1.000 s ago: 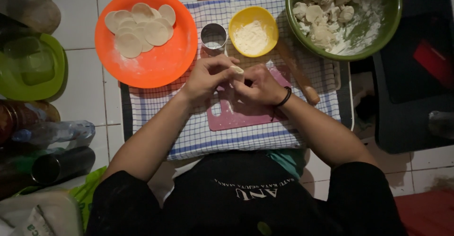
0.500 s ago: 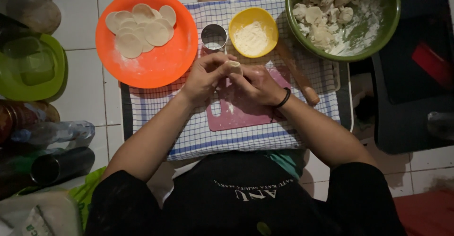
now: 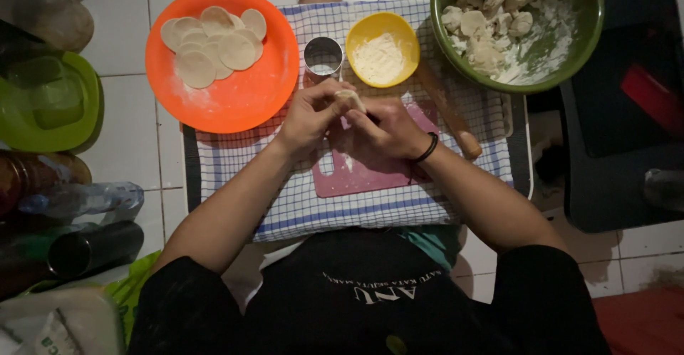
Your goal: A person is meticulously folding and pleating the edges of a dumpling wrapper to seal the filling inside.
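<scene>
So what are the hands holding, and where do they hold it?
Both hands, left hand and right hand, pinch a small pale dough piece at its edges with the fingertips.

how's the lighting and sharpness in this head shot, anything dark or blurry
Head view: the middle is evenly lit, so the orange plate, yellow bowl and green bowl show clearly; the left hand and right hand, pinching a piece of dough, are slightly soft; the left edge with the bottles and the right edge fall into dim shadow; no strong glare.
</scene>
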